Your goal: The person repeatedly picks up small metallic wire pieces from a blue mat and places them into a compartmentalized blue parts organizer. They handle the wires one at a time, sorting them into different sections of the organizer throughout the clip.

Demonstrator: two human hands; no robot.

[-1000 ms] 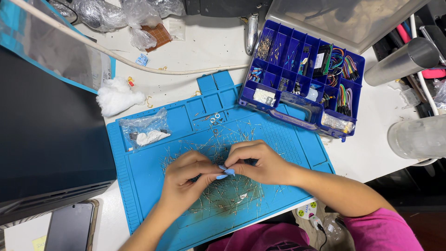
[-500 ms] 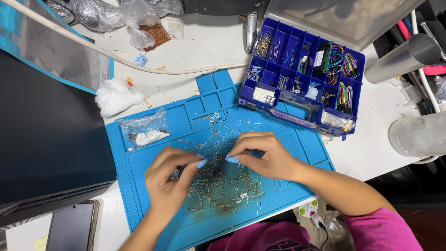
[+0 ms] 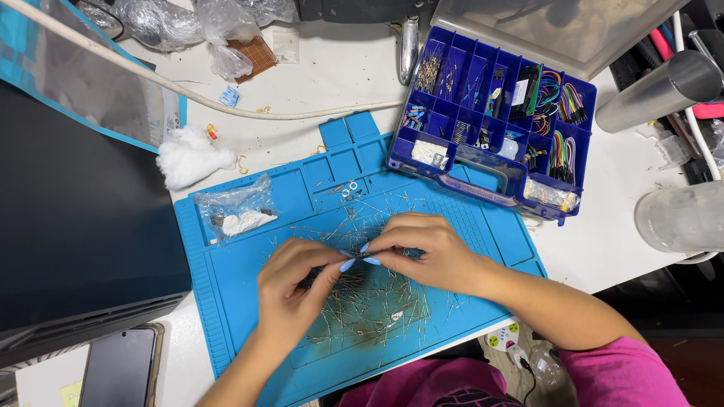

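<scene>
1. Both hands have closed in again: half a second ago they were spread apart over the pile, and now the left hand (image 3: pixel 290 290) and the right hand (image 3: pixel 422 252) meet fingertip to fingertip at the centre of the frame, much as they did a second ago.
2. Left hand: fingers curled, thumb and forefinger pinched together. Something thin seems to be caught between them, most likely one of the wire-legged parts, but it is too fine to make out for certain.
3. Right hand: likewise pinched at the tips, the other fingers loosely bent, touching the left hand's tips from the right side.
4. Directly under both hands lies the heap of thin silvery wire-legged components (image 3: pixel 369 301), scattered across the middle and lower part of the blue silicone work mat (image 3: pixel 226 301).
5. Judging by this open-and-close rhythm, single pieces are being picked out of the heap and worked between the fingertips.
6. Around them: a small clear plastic bag (image 3: pixel 237 215) at the mat's left, and a blue compartment box of parts and coloured jumper wires (image 3: pixel 494 132) at upper right.
</scene>
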